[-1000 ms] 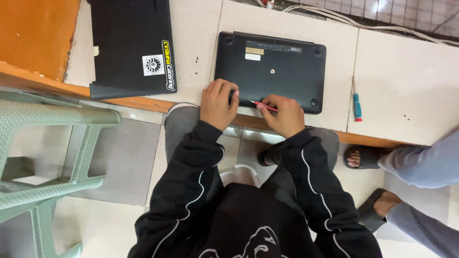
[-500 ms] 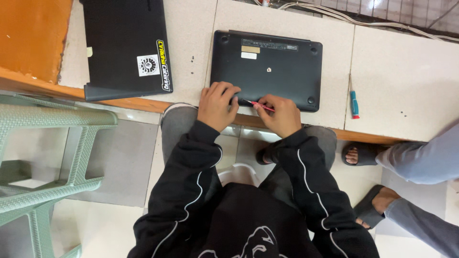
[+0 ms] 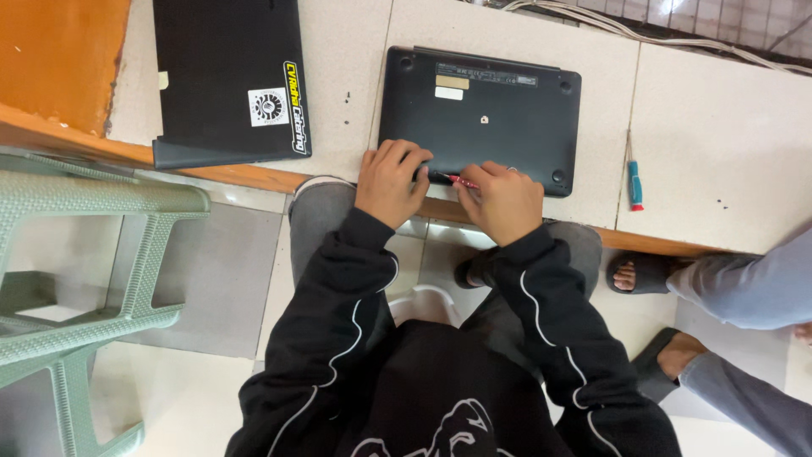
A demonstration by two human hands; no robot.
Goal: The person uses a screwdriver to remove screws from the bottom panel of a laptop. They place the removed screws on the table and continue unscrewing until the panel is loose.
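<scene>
- Head view, hands: our left hand point(image 3: 391, 182) lies curled, knuckles up, on the near edge of the upturned black laptop point(image 3: 482, 118), fingers pressing the case. Our right hand point(image 3: 503, 201) is closed around a small red-handled screwdriver point(image 3: 457, 180), whose tip points left toward the case just beside the left hand's fingers.
- Head view, the laptop: it lies base up on the tiled counter point(image 3: 719, 127), at the near edge, straight in front of us.
- Head view, progress: we judge the work to be at the screws along the near edge of the base. The bottom cover sits flat and closed on all sides, so it is not lifted yet. We cannot tell how many screws are already out; no loose screws show on the counter.
- Head view, counts: two laptops, the one we work on and a second black laptop point(image 3: 227, 76) with stickers, closed, to the left. Two screwdrivers, the red one in hand and a blue-handled screwdriver point(image 3: 634, 179) lying to the right of the worked laptop, apart from it.
- Head view, surroundings: one green plastic chair point(image 3: 76, 254) at the near left. One other person's legs in grey trousers point(image 3: 744, 288) with two sandalled feet at the right. Cables point(image 3: 643, 38) run along the far edge.
</scene>
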